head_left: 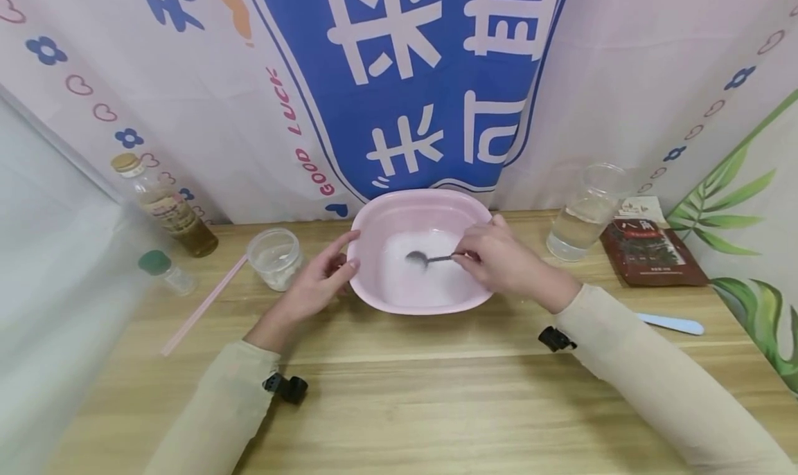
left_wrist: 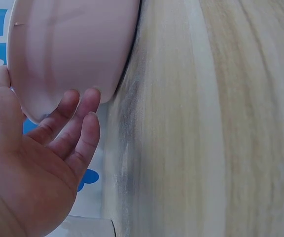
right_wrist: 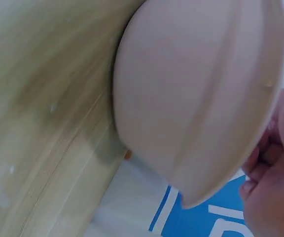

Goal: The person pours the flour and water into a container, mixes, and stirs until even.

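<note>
A pink plastic basin [head_left: 424, 307] stands on the table with a whitish layer over its bottom; whether it is powder or liquid I cannot tell. My right hand [head_left: 501, 257] pinches the handle of a small dark spoon [head_left: 416, 258], its bowl low inside the basin. In the right wrist view the curled fingers of that hand [right_wrist: 275, 158] show beyond the rim, and the spoon is hidden. My left hand [head_left: 318, 274] touches the basin's left side, thumb at the rim. The left wrist view shows its loosely bent fingers [left_wrist: 85, 140] against the outer wall [left_wrist: 78, 49].
On the left are a clear tub [head_left: 274, 259] with white contents, a pink straw [head_left: 202, 307], a green-capped bottle [head_left: 165, 271] and an oil bottle [head_left: 168, 208]. At right stand a glass of water [head_left: 576, 222], a brown packet [head_left: 651, 253] and a light-blue handled utensil [head_left: 673, 323].
</note>
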`<state>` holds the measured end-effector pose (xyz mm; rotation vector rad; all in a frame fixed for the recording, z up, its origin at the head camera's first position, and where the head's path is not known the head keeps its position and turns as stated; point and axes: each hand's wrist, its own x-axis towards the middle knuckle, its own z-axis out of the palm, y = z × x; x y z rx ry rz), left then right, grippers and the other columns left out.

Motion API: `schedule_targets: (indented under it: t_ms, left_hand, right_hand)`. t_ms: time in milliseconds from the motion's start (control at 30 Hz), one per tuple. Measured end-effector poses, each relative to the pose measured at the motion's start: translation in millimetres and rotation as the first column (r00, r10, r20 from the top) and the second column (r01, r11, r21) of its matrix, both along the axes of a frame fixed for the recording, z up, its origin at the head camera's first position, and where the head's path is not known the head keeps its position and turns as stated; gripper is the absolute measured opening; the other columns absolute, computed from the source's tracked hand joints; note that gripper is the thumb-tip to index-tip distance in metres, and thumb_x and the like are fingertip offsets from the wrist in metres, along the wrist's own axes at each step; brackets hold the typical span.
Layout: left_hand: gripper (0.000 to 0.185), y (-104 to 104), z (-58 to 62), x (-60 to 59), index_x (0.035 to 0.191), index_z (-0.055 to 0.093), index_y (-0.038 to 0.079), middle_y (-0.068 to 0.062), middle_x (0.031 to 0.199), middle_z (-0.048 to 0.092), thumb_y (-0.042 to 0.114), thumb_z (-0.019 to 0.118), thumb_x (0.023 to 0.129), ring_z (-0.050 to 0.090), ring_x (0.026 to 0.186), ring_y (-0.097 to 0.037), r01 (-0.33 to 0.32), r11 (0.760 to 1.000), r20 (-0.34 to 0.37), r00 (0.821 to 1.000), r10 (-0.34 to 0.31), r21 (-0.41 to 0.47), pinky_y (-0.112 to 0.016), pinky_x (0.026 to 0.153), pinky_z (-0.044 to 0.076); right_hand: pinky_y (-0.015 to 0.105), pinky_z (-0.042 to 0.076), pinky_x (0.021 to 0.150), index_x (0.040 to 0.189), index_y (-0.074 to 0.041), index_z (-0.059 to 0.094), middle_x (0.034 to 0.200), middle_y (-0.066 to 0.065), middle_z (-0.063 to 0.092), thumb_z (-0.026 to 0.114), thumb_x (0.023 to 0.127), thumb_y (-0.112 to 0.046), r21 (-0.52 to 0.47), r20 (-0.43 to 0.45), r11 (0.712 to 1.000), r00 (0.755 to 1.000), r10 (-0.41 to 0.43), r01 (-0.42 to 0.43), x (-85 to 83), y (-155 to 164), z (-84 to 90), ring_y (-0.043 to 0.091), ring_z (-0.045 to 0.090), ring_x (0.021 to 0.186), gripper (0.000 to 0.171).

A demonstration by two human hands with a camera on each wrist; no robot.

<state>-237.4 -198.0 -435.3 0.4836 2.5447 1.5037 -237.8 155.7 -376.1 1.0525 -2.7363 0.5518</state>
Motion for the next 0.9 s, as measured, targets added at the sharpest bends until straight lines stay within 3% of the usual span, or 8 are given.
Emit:
schedule_targets:
  t_ms: [100, 167, 233, 300, 467, 600, 767, 900]
  left_hand:
    - [0.059, 0.2, 0.5, -0.2, 0.168, 0.039, 0.017, -0.022, 0.105, 0.070, 0.022, 0.059, 0.113, 0.066, 0.082, -0.039, 0.004, 1.000, -0.007, 1.000, -0.004, 0.008, -0.036, 0.065, 0.060]
    - [0.059, 0.2, 0.5, -0.7, 0.168, 0.039, 0.016, -0.022, 0.104, 0.070, 0.021, 0.059, 0.112, 0.066, 0.082, -0.039, 0.008, 1.000, -0.010, 1.000, -0.008, 0.012, -0.035, 0.065, 0.060]
    - [0.059, 0.2, 0.4, -1.0, 0.168, 0.039, 0.016, -0.022, 0.103, 0.069, 0.020, 0.059, 0.112, 0.065, 0.081, -0.039, 0.012, 1.000, -0.011, 1.000, -0.011, 0.014, -0.035, 0.065, 0.060]
    - [0.059, 0.3, 0.5, -0.8, 0.168, 0.039, 0.015, -0.022, 0.101, 0.069, 0.020, 0.059, 0.112, 0.065, 0.080, -0.039, 0.013, 1.000, -0.012, 1.000, -0.013, 0.015, -0.035, 0.064, 0.059]
    - [0.060, 1.3, -0.2, -0.1, 0.168, 0.038, 0.017, -0.021, 0.102, 0.069, 0.021, 0.059, 0.112, 0.065, 0.081, -0.038, 0.012, 1.000, -0.011, 1.000, -0.012, 0.006, -0.034, 0.062, 0.058]
    - [0.059, 3.2, -0.6, 0.1, 0.168, 0.039, 0.017, -0.021, 0.102, 0.069, 0.021, 0.059, 0.112, 0.064, 0.082, -0.038, 0.013, 1.000, -0.010, 1.000, -0.013, 0.003, -0.035, 0.062, 0.058]
    - [0.058, 4.3, 1.3, 1.1, 0.167, 0.040, 0.016, -0.022, 0.102, 0.069, 0.020, 0.059, 0.112, 0.065, 0.082, -0.039, -0.001, 1.000, -0.013, 1.000, 0.001, 0.010, -0.036, 0.065, 0.059]
    - [0.058, 3.0, 2.0, 2.0, 0.167, 0.040, 0.017, -0.020, 0.100, 0.068, 0.020, 0.059, 0.112, 0.065, 0.081, -0.039, -0.009, 1.000, -0.012, 1.000, 0.009, 0.005, -0.035, 0.064, 0.059]
  right_hand:
    - [0.043, 0.033, 0.088, 0.087, -0.011, 0.080, 0.078, -0.004, 0.065, 0.077, 0.097, -0.009, -0.006, 0.030, 0.998, 0.997, 0.065, -0.065, 5.3, 4.6, 5.5, 0.016, 0.057, 0.079, 0.010]
    - [0.047, 0.035, 0.092, 0.086, -0.010, 0.079, 0.078, -0.004, 0.065, 0.077, 0.097, -0.008, 0.003, 0.059, 0.998, 0.996, 0.060, -0.061, 6.5, 12.4, 10.8, 0.015, 0.057, 0.080, 0.011]
    - [0.052, 0.038, 0.095, 0.087, -0.010, 0.079, 0.082, -0.002, 0.069, 0.076, 0.096, -0.006, 0.018, 0.071, 1.000, 0.997, 0.013, -0.014, 6.9, 21.2, 16.0, 0.019, 0.061, 0.084, 0.010]
    - [0.051, 0.039, 0.092, 0.088, -0.008, 0.079, 0.085, 0.002, 0.073, 0.075, 0.095, -0.005, 0.036, 0.028, 0.998, 0.998, -0.051, 0.050, 6.1, 27.3, 18.5, 0.024, 0.064, 0.087, 0.009]
    - [0.044, 0.035, 0.081, 0.093, -0.007, 0.082, 0.093, 0.007, 0.079, 0.075, 0.097, -0.008, 0.068, -0.070, 0.987, 0.987, -0.144, 0.148, 1.2, 26.4, 8.1, 0.030, 0.068, 0.092, 0.008]
    - [0.041, 0.031, 0.082, 0.095, -0.010, 0.083, 0.091, 0.002, 0.077, 0.077, 0.099, -0.011, 0.039, -0.017, 0.996, 0.997, -0.080, 0.080, 2.6, 17.1, -0.8, 0.025, 0.065, 0.091, 0.007]
    - [0.039, 0.028, 0.084, 0.091, -0.013, 0.082, 0.084, -0.004, 0.070, 0.080, 0.096, -0.010, 0.017, -0.008, 1.000, 1.000, 0.026, -0.026, 9.4, 17.2, 3.0, 0.018, 0.059, 0.085, 0.005]
    - [0.040, 0.028, 0.084, 0.091, -0.013, 0.082, 0.087, -0.002, 0.073, 0.081, 0.093, -0.008, 0.027, -0.039, 1.000, 0.999, 0.016, -0.015, 13.8, 26.9, 7.6, 0.021, 0.060, 0.088, 0.005]
